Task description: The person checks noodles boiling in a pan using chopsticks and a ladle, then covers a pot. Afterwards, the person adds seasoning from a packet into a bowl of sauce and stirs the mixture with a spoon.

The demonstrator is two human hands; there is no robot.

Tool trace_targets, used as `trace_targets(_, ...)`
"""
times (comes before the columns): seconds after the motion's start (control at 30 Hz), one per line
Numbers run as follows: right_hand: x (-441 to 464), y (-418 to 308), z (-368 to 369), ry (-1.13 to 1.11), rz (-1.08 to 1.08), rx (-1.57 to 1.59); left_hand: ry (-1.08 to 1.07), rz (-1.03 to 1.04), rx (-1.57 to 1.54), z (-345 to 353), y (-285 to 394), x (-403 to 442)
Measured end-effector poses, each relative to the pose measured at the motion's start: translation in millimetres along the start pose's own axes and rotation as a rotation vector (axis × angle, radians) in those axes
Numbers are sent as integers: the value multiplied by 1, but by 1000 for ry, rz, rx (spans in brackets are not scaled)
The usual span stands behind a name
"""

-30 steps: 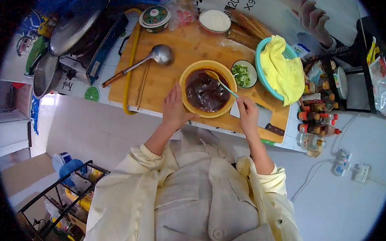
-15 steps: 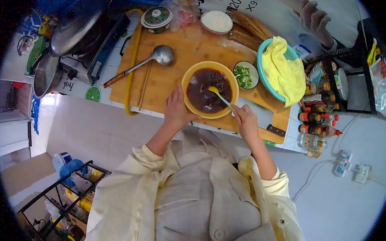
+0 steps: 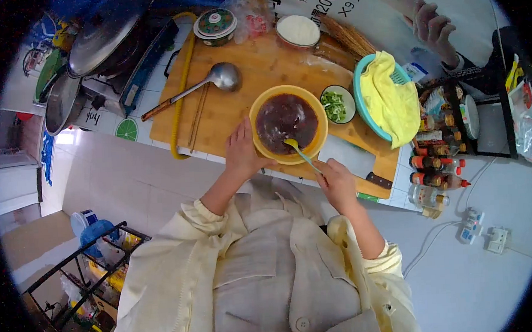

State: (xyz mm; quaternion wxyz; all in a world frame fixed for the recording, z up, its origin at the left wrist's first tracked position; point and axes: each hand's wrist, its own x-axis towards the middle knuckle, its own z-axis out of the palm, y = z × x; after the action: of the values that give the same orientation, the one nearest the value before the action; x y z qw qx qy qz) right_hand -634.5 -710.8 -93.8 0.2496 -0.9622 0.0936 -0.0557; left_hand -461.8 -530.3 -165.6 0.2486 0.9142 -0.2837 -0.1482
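Observation:
A yellow bowl [image 3: 320,140] of dark brown liquid [image 3: 284,117] stands near the front edge of the wooden board [image 3: 255,67]. My left hand [image 3: 242,152] rests against its left side, fingers along the outer wall and thumb at the near rim. Closed around a spoon [image 3: 301,154] with a pale handle and yellow head, my right hand [image 3: 337,184] is at the bowl's near right side. The spoon's head is at the liquid's near part. Right of the bowl sits a small dish of chopped green onion [image 3: 334,106].
A ladle [image 3: 222,77] and chopsticks [image 3: 198,118] lie left of the bowl. Behind are a lidded pot [image 3: 215,25] and a white-filled bowl [image 3: 298,30]. At right are a cleaver [image 3: 349,154], a teal basket [image 3: 358,95] with a yellow cloth [image 3: 389,99], and several bottles [image 3: 429,177].
The spoon's head has moved from the far part of the liquid toward the near side, and my right hand has come down and slightly left. My left hand stays at the bowl.

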Motion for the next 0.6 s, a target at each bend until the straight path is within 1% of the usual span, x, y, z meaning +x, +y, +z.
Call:
trace_targets(0.03, 4, 1, 3, -28, -48, 9, -5, -9, -4, -1, 1, 0)
trace_targets(0.07, 6, 2, 10, -28, -48, 11, -5, -10, -2, -1, 1, 0)
trace_targets(0.13, 12, 7, 27, 11, -125, -36, -10, -16, 38, 0, 1, 0)
trace_targets(0.27, 24, 4, 41, 21, -176, -49, 23, 11, 11, 3, -2, -1)
trace_targets(0.33, 32, 0, 44, 104, -237, -162, 46, 27, -5, 4, -3, -1)
trace_targets(0.37, 34, 3, 47, 104, -240, -160, 47, 24, -4, 3, -3, -1)
trace_targets(0.43, 38, 11, 52, 94, -238, -282, 29, 25, 2, -1, -1, -1)
trace_targets(0.6, 32, 20, 33, 79, -212, -259, 9, 32, -101, 4, -7, 3)
